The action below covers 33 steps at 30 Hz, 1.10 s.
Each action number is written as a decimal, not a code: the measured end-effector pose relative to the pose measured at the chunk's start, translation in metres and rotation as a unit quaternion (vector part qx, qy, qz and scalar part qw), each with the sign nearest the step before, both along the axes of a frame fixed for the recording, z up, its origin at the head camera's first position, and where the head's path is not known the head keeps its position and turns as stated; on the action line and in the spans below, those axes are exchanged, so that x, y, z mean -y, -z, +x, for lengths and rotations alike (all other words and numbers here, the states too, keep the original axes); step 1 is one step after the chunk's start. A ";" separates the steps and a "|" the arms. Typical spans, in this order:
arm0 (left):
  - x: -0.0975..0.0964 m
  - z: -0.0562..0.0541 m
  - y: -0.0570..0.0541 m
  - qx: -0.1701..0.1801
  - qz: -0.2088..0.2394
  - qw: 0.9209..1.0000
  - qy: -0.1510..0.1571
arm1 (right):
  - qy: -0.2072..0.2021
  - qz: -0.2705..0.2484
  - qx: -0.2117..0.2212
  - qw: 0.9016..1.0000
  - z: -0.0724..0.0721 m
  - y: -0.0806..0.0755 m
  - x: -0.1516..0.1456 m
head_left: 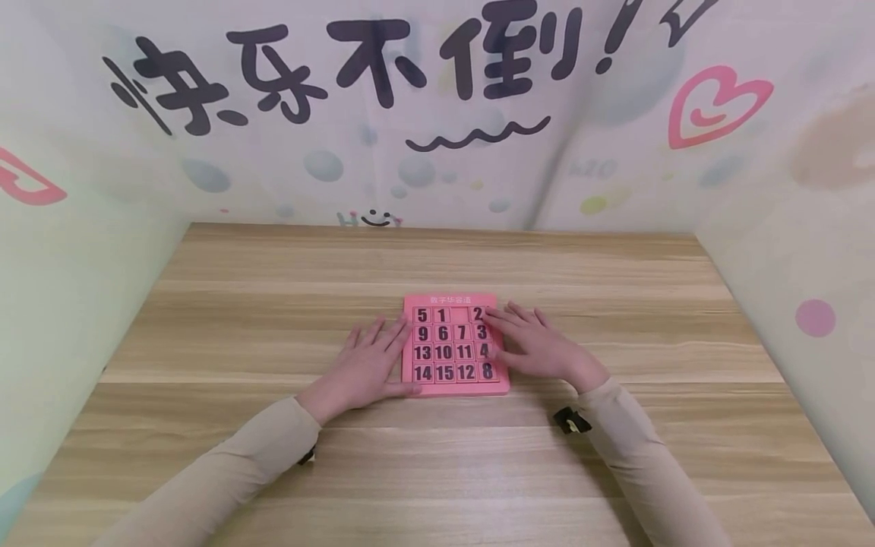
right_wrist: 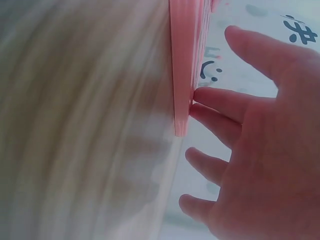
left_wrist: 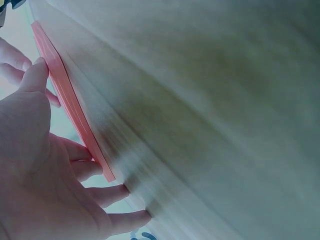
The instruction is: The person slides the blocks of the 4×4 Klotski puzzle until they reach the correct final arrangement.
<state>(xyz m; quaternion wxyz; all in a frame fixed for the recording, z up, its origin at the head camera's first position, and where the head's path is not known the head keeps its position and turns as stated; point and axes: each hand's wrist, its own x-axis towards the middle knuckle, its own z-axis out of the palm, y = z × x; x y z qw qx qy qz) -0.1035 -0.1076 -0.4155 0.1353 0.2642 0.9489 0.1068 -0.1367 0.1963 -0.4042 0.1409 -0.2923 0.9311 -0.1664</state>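
Mid-solve, by the look of it – fingertip on the 2 tile (head_left: 476, 314), gap beside it.

Left hand (head_left: 365, 374) spread, unclenched, at the puzzle's nine o'clock – thumb by the seven o'clock corner, apparently steadying. Right hand (head_left: 540, 347) well apart from it at three o'clock, fingers extended, index tip at the 2 tile, thumb over the 4 tile (head_left: 483, 351); neither hand grips. Pink number sliding puzzle (head_left: 454, 390) between them, flat on the wood-grain table (head_left: 437, 479). Gap just past twelve, between the 1 tile (head_left: 441, 315) and 2. Next move likely calls for a light push of 2 toward nine o'clock, frame held still.
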 end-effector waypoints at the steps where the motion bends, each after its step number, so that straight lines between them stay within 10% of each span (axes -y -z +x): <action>1: 0.000 0.000 0.000 0.000 0.001 1.000 0.000 | -0.003 -0.001 0.000 1.000 0.000 0.000 0.002; 18: 0.001 -0.001 0.001 -0.007 -0.005 1.000 0.002 | -0.020 -0.011 0.022 0.999 0.000 -0.004 0.019; 33: 0.001 0.000 0.001 -0.007 -0.007 1.000 0.001 | -0.071 -0.004 -0.049 0.996 0.021 -0.002 -0.003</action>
